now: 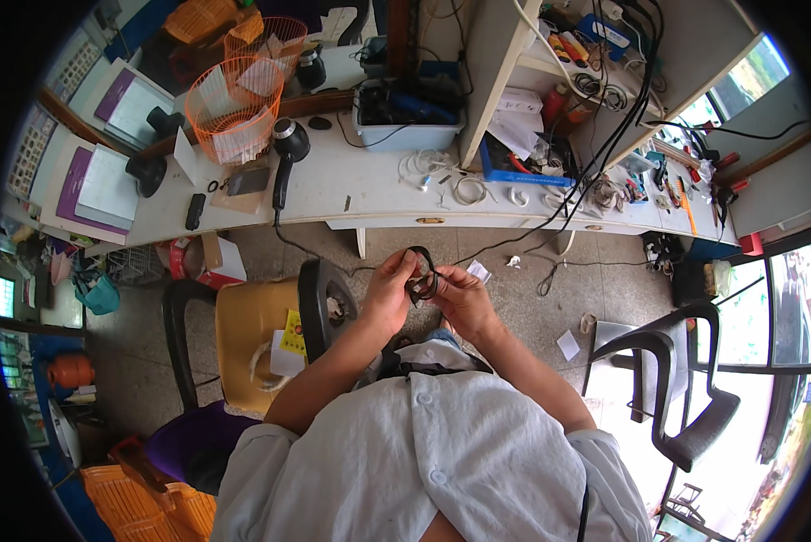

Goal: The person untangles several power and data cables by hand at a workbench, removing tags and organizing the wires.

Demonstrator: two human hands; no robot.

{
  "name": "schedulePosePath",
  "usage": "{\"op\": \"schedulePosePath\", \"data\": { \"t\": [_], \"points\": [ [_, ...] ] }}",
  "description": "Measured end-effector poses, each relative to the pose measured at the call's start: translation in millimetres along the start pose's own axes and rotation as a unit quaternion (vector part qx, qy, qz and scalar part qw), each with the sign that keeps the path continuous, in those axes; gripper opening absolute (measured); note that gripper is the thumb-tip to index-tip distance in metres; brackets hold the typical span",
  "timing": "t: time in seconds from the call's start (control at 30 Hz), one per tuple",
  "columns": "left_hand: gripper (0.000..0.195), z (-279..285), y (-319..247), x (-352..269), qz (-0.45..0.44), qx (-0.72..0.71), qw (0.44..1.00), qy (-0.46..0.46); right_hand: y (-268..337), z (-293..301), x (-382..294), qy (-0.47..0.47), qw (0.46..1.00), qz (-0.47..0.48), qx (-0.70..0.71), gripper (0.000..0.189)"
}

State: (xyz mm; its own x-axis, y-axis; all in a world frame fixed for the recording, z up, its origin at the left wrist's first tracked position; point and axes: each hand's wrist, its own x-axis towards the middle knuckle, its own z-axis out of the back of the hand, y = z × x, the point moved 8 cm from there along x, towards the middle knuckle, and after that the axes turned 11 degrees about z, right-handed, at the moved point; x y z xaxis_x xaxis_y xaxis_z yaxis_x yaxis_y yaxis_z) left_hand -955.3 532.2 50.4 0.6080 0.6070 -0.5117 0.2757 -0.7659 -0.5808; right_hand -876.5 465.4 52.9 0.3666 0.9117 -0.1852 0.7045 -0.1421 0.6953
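Observation:
A small bundle of black cable is held in front of my body, over the floor. My left hand grips its left side between thumb and fingers. On the other side, my right hand pinches the coil with thumb and forefinger. The two hands are close together, and the cable loops up between them. Its ends are hard to make out. Beyond the hands, on the white counter, lie a coiled white cable and a black hair dryer.
An orange wire basket and a light blue bin stand on the counter. A blue tray sits in the shelf unit. A tan-seated chair is at the left, a black armchair at the right. Black cords hang at the right.

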Motion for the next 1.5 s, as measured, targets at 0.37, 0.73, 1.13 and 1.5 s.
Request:
{"op": "schedulePosePath", "data": {
  "t": [0.37, 0.73, 1.13, 1.5],
  "points": [
    [0.015, 0, 18, 13, 0.029, -0.047, 0.998, 0.022, 17, -16, -15, 0.115, 0.973, -0.001, -0.201, 0.020],
    [0.016, -15, 22, 38, -0.016, -0.073, 0.997, -0.021, 38, 39, 12, -0.019, 0.948, 0.027, -0.316, 0.007],
    [0.012, -5, 30, 91, 0.037, -0.154, 0.987, -0.042, 40, 47, 38, 0.179, 0.745, 0.028, -0.642, 0.015],
    [0.013, -32, 11, 122, 0.023, -0.151, 0.986, -0.062, 75, 54, 92, 0.072, 0.962, -0.105, -0.243, 0.052]
  ]
}}
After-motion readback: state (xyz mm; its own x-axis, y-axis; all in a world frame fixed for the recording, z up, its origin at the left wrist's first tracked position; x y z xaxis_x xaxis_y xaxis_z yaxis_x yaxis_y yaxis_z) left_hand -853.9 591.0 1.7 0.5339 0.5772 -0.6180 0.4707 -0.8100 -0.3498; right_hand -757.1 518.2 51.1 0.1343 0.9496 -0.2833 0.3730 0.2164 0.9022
